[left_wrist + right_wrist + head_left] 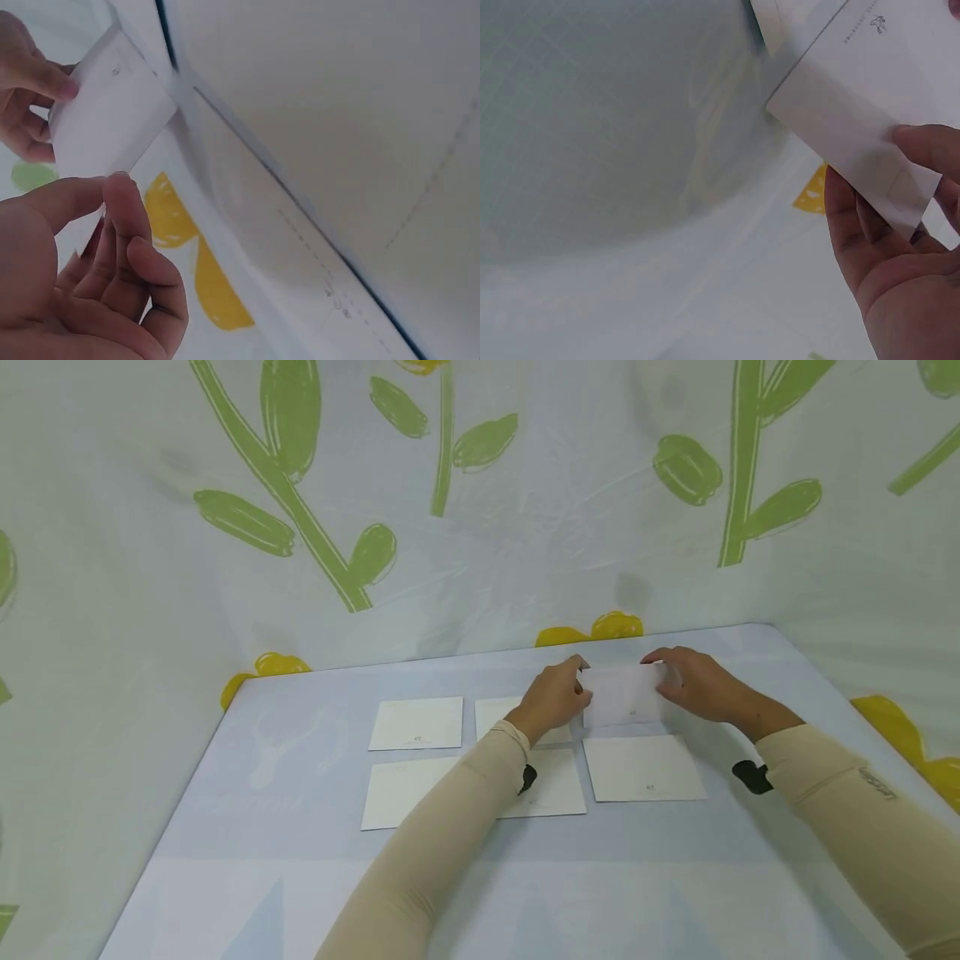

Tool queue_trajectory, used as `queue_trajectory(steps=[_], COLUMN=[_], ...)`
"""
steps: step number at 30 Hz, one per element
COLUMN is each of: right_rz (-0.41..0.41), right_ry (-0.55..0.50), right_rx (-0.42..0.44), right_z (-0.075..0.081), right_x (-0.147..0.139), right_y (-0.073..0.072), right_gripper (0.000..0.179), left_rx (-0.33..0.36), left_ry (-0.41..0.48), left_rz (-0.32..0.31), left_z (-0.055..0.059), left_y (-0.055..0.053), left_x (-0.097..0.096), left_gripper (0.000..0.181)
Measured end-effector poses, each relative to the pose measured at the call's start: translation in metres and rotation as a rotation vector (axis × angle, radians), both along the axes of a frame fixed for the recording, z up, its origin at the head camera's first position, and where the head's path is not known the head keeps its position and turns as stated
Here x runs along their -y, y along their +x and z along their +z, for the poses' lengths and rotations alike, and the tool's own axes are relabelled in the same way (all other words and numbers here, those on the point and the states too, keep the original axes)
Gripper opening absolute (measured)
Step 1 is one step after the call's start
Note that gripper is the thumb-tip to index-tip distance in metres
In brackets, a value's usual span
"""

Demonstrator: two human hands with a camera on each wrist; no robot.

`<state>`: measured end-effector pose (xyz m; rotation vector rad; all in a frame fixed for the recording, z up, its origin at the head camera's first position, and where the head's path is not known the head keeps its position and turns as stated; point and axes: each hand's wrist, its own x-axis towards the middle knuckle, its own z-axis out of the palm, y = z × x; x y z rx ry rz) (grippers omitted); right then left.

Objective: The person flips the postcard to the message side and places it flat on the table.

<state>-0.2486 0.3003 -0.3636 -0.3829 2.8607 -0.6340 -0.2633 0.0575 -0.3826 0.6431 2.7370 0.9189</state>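
Both hands hold up one white card [621, 697], tilted off the table in the back row at the right. My left hand [553, 697] pinches its left edge between thumb and fingertips. At the opposite edge, my right hand [693, 687] grips the card, thumb on the printed face and fingers behind, as the right wrist view shows on the card [847, 112]. A small dark mark is printed near its lower edge. Just in front lies a similar white card [643, 768], flat. My left hand and forearm partly cover the back-middle card [491, 708] and the front-middle card [551, 785].
More white cards lie flat in two rows, including a back-left card [417, 724] and a front-left card [397, 789] partly under the left sleeve [442, 835]. The pale table [300, 827] meets a leaf-patterned cloth backdrop [525, 552] along its back and sides.
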Motion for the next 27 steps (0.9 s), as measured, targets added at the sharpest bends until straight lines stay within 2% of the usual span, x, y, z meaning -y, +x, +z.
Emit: queue_trajectory(steps=[5,10,14,17,20,24,27], right_rz=[-0.039,-0.019,-0.013,-0.010,0.006,0.027,0.041], right_ry=[0.020,0.077,0.113,0.187,0.277,0.351,0.392], right_rx=[0.071,0.122,0.163,0.160,0.122,0.081,0.023], right_z=[-0.011,-0.018,-0.022,-0.025,-0.026,-0.026,-0.022], right_x=[0.003,0.008,0.011,0.014,0.018,0.021,0.022], right_y=[-0.010,-0.017,-0.018,-0.017,-0.015,-0.011,-0.005], right_gripper=[0.060,0.072,0.072,0.070,0.066,0.064,0.064], left_rx=[-0.048,-0.083,-0.127,-0.177,-0.213,-0.241,-0.261], left_ry=[-0.079,-0.211,-0.370,-0.494,-0.585,-0.657,-0.664], left_rz=[0.000,0.008,-0.006,-0.042,-0.065,-0.065,-0.052], left_z=[-0.003,-0.002,-0.003,-0.004,-0.006,-0.007,-0.004], left_y=[0.000,0.002,0.002,0.002,0.004,0.004,0.003], left_x=[-0.005,-0.012,-0.019,-0.023,-0.026,-0.024,-0.012], left_gripper=[0.052,0.064,0.054,0.043,0.040,0.044,0.052])
